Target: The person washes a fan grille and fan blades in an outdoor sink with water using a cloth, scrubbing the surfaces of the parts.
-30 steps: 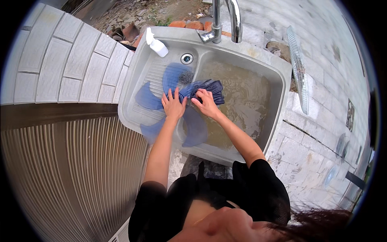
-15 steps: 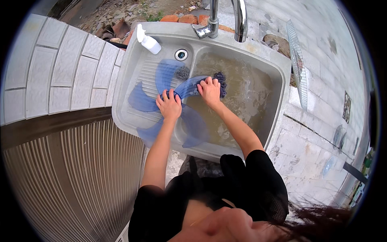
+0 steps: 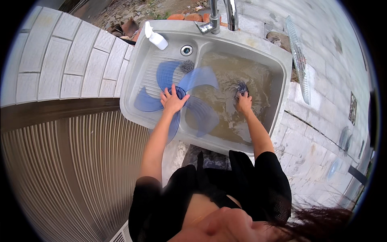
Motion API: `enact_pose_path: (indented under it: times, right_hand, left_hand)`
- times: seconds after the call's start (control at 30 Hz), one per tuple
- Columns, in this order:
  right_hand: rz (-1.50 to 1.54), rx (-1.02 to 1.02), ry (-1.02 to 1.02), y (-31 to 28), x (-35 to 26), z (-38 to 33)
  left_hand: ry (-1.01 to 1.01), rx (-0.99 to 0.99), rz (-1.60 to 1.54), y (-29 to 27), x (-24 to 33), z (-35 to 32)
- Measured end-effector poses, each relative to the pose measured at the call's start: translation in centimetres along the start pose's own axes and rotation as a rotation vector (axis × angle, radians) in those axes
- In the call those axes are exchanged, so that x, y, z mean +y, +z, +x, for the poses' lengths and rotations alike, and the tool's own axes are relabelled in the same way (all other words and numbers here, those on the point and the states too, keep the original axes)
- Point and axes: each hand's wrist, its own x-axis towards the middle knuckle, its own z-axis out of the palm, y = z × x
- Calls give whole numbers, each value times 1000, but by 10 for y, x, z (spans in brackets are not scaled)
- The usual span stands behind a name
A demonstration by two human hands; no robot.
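Observation:
A translucent blue fan blade wheel (image 3: 197, 77) with several curved blades lies across the ribbed drainboard and the edge of the basin. My left hand (image 3: 174, 101) rests over its round hub, fingers spread and touching it. Over on the right, my right hand (image 3: 244, 103) is closed on a dark, bunched cloth (image 3: 241, 86) at the surface of the murky brown water (image 3: 225, 117). Part of the cloth is under the water. A grey scouring pad (image 3: 187, 66) sits beside the upper blades, touched by neither hand.
The grey sink (image 3: 125, 94) has a white spray bottle (image 3: 157, 39) at its far left corner and a drain (image 3: 186, 50) near it. A chrome faucet (image 3: 210, 26) stands behind. A wire fan guard (image 3: 299, 60) is at the right, with a tiled wall (image 3: 64, 52) at the left.
My right hand has moved right and nearer with the cloth, from a blade down into the water. The fan blade wheel has turned under my left hand, whose fingers have spread.

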Motion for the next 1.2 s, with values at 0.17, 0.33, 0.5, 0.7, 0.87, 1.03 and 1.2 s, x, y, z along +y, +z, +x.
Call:
enact_pose_path:
  times: [0.17, 0.33, 0.5, 0.7, 0.87, 1.03, 1.2]
  right_hand:
    - [1267, -415, 260, -48, -13, -21]
    - [1324, -277, -193, -132, -84, -57]
    - [858, 171, -623, -81, -190, -31]
    - [228, 416, -871, -40, -178, -50]
    - [45, 251, -719, -39, -86, -87]
    - [-141, 51, -457, -53, 7, -78]
    - [157, 119, -110, -14, 50, -42]
  left_hand:
    - [208, -48, 126, -18, -19, -7]
    - [20, -6, 94, -19, 8, -23]
    - [143, 323, 98, 28, -20, -8]
    - [126, 339, 3, 28, -20, -8]
    - [107, 327, 36, 27, -15, -6]
    - [34, 188, 38, 22, -15, 2]
    - [208, 261, -3, 30, -30, 13]
